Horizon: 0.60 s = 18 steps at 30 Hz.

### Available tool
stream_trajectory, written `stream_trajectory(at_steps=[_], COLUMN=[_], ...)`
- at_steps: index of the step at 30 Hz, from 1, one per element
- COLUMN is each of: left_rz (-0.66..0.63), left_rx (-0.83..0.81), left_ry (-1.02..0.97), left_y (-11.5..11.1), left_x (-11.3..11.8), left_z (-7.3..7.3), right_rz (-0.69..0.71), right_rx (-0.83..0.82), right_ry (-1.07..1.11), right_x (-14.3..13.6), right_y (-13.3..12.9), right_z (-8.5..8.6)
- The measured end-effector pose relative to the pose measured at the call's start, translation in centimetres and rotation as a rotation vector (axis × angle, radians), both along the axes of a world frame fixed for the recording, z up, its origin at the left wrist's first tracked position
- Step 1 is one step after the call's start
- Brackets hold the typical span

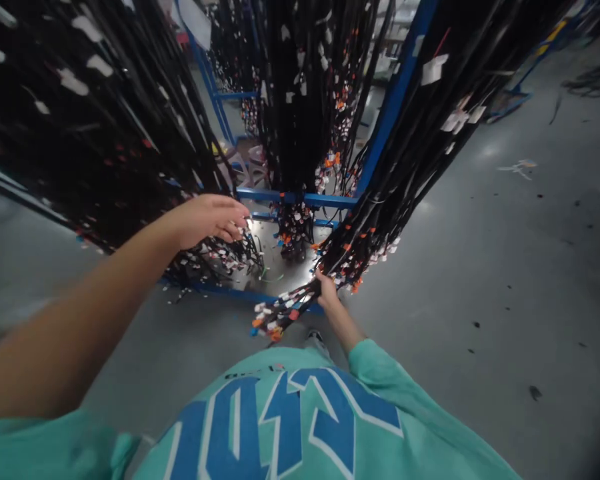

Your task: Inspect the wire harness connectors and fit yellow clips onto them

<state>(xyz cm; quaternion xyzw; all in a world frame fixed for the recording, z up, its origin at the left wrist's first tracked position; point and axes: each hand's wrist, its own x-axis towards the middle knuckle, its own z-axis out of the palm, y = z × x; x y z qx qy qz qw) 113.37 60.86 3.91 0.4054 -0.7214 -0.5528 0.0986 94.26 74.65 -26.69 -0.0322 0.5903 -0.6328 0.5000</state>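
"Where's the cable bundle [293, 303]?"

"By the right end of the blue rack's [300, 198] near edge. The right hand [329, 291] has its fingers closed around it, and the white, orange and blue connectors [270, 323] point left."

"And the left hand [213, 220]?"

"Empty, fingers loosely extended and slightly bent, beside the black cables [180, 143] hanging on the left. I can't tell whether it touches them."

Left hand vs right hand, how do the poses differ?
Left hand is open, fingers extended; right hand is closed around a bundle.
Left hand sits higher and looks larger in view; right hand sits lower and looks smaller.
Shared: both bare.
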Motion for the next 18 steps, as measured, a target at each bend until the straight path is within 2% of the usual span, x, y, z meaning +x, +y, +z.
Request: stream_trajectory(at_steps=[3,5,8,11,13,15,18], left_rz=[-0.006,0.014,0.073,0.092,0.081,0.052,-0.012], left_rx=[-0.075,-0.105,-0.095,0.104,0.292,0.450,0.603], left_ry=[-0.142,-0.228,-0.263,-0.197,-0.116,-0.015,0.124], left_y=[0.9,1.5,2.8,4.0,4.7,5.1,5.9], left_x=[6.2,9.5,12.1,12.0,11.1,10.1,8.7], left_z=[-2.9,-5.0,-8.1,-10.0,-10.4,-10.1,-8.6], right_rz=[-0.085,-0.122,-0.149,-0.162,-0.163,-0.155,-0.129], right_rx=[-0.055,-0.086,-0.113,-0.133,-0.149,-0.171,-0.204], right_ry=[-0.107,-0.164,-0.222,-0.250,-0.260,-0.262,-0.245], right_x=[2.2,3.0,3.7,4.3,4.6,4.6,4.3], right_y=[-0.3,-0.1,0.7,1.3,1.5,1.4,1.1], right_z=[2.7,4.7,7.5,9.5,10.3,10.6,10.8])
